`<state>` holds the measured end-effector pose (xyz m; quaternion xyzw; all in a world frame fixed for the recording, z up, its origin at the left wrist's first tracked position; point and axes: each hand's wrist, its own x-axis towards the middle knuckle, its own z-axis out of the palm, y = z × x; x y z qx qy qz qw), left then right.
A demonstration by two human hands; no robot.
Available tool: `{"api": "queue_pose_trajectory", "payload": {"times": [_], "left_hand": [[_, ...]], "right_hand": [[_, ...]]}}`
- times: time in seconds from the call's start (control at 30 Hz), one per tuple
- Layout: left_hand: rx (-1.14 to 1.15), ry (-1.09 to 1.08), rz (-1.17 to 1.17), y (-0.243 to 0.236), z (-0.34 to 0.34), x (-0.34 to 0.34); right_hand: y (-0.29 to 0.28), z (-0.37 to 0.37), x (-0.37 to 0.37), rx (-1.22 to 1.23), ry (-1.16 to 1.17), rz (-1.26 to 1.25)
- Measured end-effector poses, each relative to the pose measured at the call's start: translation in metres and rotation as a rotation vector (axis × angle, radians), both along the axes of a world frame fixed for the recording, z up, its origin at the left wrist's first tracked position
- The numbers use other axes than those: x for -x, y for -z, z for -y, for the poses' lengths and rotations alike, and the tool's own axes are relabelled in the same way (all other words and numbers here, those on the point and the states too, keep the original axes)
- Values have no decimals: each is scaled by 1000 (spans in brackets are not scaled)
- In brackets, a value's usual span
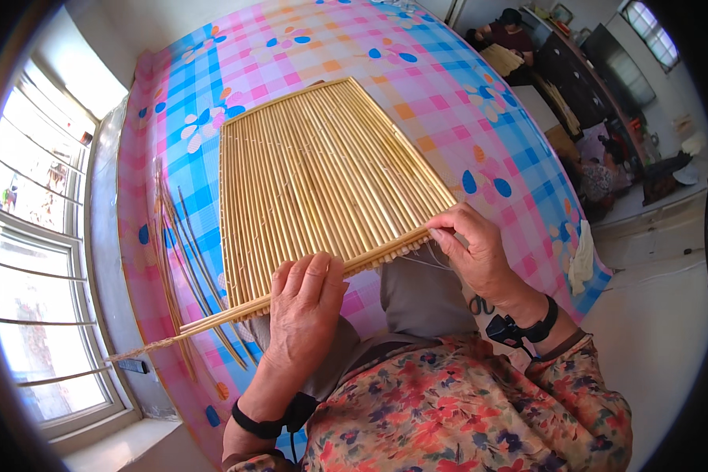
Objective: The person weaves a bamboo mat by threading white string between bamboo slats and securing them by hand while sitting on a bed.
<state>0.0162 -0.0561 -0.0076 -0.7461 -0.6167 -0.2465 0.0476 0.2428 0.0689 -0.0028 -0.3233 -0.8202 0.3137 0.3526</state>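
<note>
Lying loose to my left on the checked, flower-printed bedspread [448, 86] are thin stalks [190, 252], with a barred window [35, 275] beyond; a white cloth [581, 261] hangs near the right edge. Black scissor handles [481, 305] (if that is what they are) show only partly beside my thigh [423, 300], and my left thumb is hidden below the stalk panel [322, 173] in front of me. My left hand [303, 308] folds its fingers, close together, over the near edge; my right hand [478, 250] pinches the corner beside pale thread [431, 263].
</note>
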Motion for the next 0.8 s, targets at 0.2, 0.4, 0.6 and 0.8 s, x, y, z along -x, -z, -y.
{"api": "queue_pose_trajectory", "payload": {"times": [0.2, 0.4, 0.6, 0.8], "left_hand": [[-31, 118, -204, 8, -4, 0], [-51, 133, -384, 15, -14, -1], [-107, 163, -425, -3, -19, 3], [-210, 153, -484, -52, -36, 12]], "right_hand": [[28, 26, -15, -160, -127, -20], [40, 27, -5, -131, -17, 111], [47, 21, 7, -241, -32, 118], [12, 6, 11, -7, -118, -162]]}}
